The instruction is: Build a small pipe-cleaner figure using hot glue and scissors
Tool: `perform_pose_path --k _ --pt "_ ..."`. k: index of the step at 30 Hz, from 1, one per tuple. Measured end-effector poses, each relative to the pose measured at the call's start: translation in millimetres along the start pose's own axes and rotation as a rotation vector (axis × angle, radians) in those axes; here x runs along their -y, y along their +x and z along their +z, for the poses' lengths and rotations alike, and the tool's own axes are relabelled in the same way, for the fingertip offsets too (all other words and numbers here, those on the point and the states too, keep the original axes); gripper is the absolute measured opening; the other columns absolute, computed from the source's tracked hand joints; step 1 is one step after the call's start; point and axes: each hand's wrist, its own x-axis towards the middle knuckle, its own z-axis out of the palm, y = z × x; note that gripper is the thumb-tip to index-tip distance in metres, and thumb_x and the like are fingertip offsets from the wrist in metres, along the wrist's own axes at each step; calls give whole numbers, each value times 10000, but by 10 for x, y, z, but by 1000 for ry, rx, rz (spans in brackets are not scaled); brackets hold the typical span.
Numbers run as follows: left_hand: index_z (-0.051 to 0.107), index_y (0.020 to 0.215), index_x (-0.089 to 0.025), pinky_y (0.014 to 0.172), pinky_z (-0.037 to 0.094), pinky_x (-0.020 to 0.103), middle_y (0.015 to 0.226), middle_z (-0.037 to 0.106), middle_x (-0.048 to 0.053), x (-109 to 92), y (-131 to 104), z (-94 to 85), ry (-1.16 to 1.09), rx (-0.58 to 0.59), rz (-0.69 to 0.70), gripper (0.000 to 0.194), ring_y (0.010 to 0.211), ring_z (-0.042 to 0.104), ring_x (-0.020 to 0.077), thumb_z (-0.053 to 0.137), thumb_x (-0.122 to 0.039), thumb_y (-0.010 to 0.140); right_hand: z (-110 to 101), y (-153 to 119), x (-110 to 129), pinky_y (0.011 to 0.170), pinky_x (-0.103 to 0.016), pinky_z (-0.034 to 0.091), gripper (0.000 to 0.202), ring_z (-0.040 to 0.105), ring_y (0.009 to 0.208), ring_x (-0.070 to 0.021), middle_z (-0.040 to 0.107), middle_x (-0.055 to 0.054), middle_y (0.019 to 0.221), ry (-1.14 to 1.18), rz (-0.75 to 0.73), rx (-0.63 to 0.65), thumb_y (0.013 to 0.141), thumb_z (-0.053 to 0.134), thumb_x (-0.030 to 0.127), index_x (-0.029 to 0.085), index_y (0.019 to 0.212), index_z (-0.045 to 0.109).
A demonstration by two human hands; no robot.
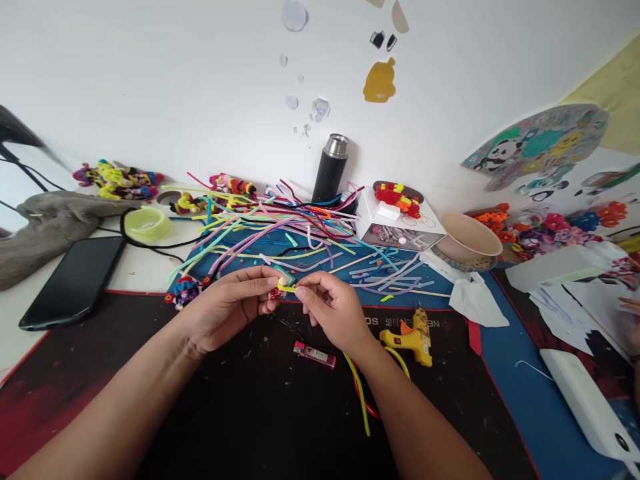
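My left hand point(233, 300) is closed in a pinch around a small pipe-cleaner figure point(275, 293) with red and pale parts. A short yellow pipe cleaner point(287, 288) bends across this figure. The thumb and fingers of my right hand point(331, 307) pinch its right end. Both hands are close together above the dark mat. A pink lighter point(315, 355) lies below them. Longer yellow pipe cleaners point(361, 393) and a red one rest partly under my right forearm. To the right of that hand is a yellow glue gun point(413, 337).
A heap of coloured pipe cleaners point(270, 223) spreads behind my hands, before a black thermos point(330, 170). A phone point(75, 283) and driftwood point(40, 223) lie left. Rightward are a white box point(400, 223), a bowl point(470, 240), tissue point(477, 300) and another person's hand point(631, 313).
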Motion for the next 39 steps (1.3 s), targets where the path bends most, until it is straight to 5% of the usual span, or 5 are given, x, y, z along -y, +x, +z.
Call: perform_pose_path --k 14,39 --pt "876 848 -153 617 557 220 839 764 59 28 9 13 68 -25 66 263 675 653 133 1047 -266 683 53 -21 54 544 -277 422 331 545 546 -139 590 47 634 24 4 19 960 765 556 236 898 707" --pt "891 867 -121 655 578 192 797 755 54 40 -22 43 33 71 -38 384 693 678 123 1111 -314 619 23 19 6 469 -242 377 439 507 472 -103 598 66 606 141 91 84 872 865 615 210 887 695"
